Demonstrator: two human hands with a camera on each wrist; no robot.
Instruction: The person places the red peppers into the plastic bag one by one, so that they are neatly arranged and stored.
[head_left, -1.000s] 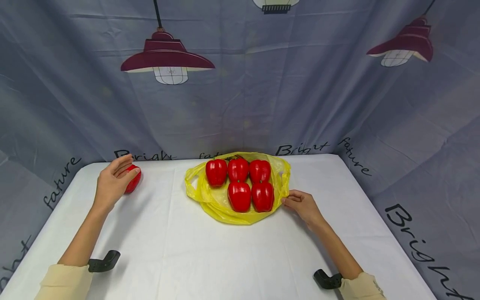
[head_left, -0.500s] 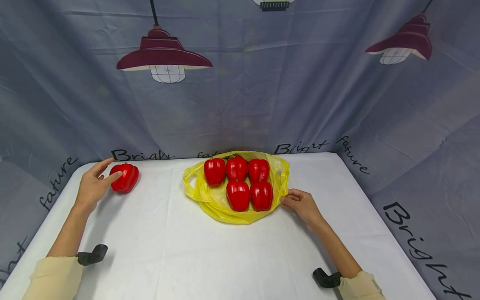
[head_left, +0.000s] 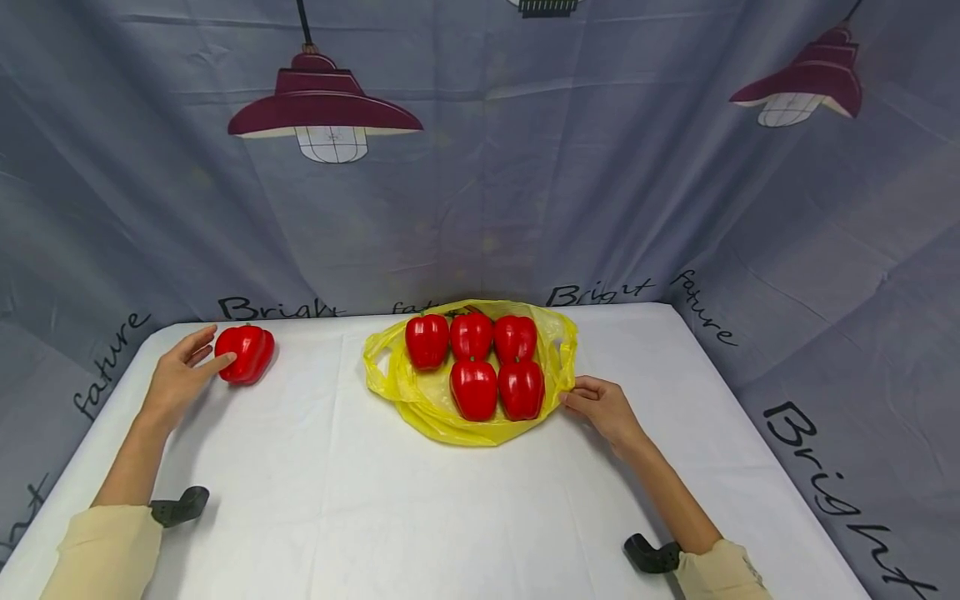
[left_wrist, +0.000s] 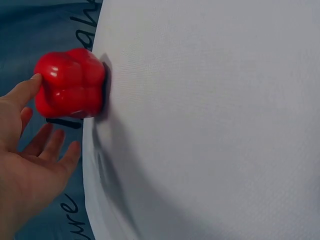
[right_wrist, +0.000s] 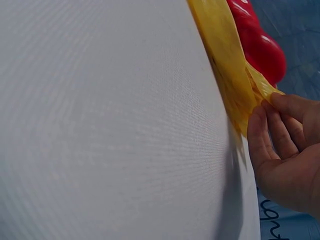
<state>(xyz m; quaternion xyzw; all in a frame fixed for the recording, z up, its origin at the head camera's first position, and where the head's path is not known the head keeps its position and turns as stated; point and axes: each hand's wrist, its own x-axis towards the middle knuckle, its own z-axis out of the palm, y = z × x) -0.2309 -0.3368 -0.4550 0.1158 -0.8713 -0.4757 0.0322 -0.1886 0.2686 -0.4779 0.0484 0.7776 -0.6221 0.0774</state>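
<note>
A red bell pepper (head_left: 249,353) lies on the table's far left part. My left hand (head_left: 178,377) is at its left side, fingers spread apart, the thumb tip overlapping the pepper in the head view. In the left wrist view the thumb lies right at the pepper (left_wrist: 70,84), while the other fingers (left_wrist: 52,146) stay off it. Mid-table, a yellow plastic bag (head_left: 431,423) is spread open, bearing several red bell peppers (head_left: 474,390) in two rows. With thumb and fingertips my right hand (head_left: 606,412) pinches the bag's right edge; the right wrist view shows the gathered yellow plastic (right_wrist: 250,95).
A white cloth (head_left: 420,517) covers the table. Behind and beside it hangs a grey-blue curtain (head_left: 480,200) printed with lamps and lettering. Black curved wrist mounts (head_left: 182,507) stick out from both wrists above the cloth. The bag's left handle loop (head_left: 372,373) lies flat.
My left hand has moved left off the pepper, uncovering it, then come back a little closer, its thumb at the pepper's side. My right hand keeps its pinch on the bag.
</note>
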